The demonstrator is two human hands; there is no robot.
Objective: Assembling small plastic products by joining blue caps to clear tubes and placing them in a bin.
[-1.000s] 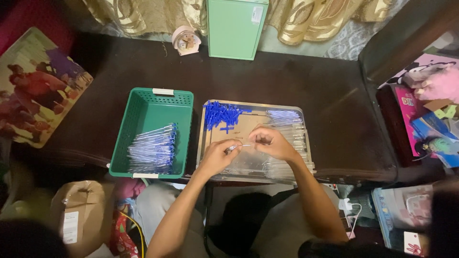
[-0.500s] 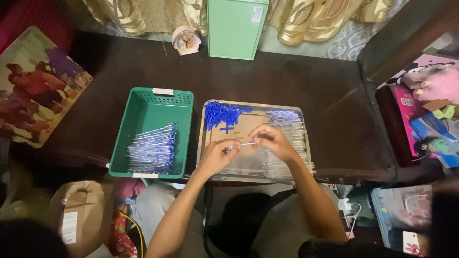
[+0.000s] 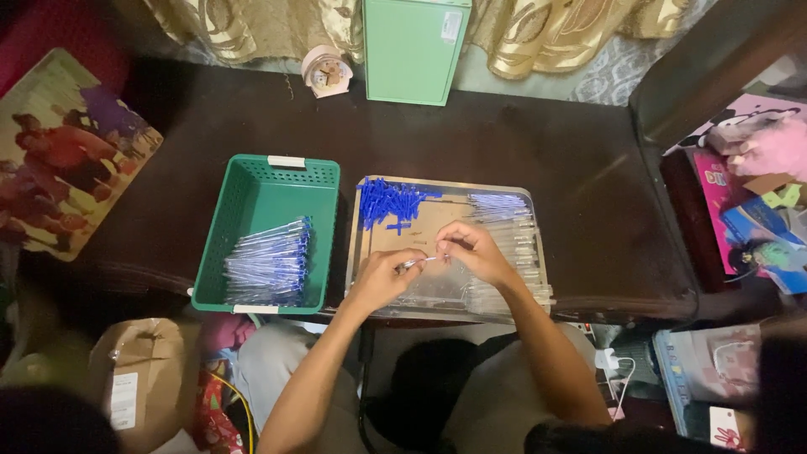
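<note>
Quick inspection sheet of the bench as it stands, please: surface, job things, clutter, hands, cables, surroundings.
Surface: dark wooden table, bare at the back.
Job's things: metal tray with a heap of blue caps and clear tubes; green basket holding finished blue-capped pens.
Clutter: small clock, green box at the far edge.
Hands: left hand and right hand together hold one thin pen over the tray.
Cables: white plug and cord, yellow cable below the table.
Surroundings: gold curtain, picture board, paper bag.
</note>
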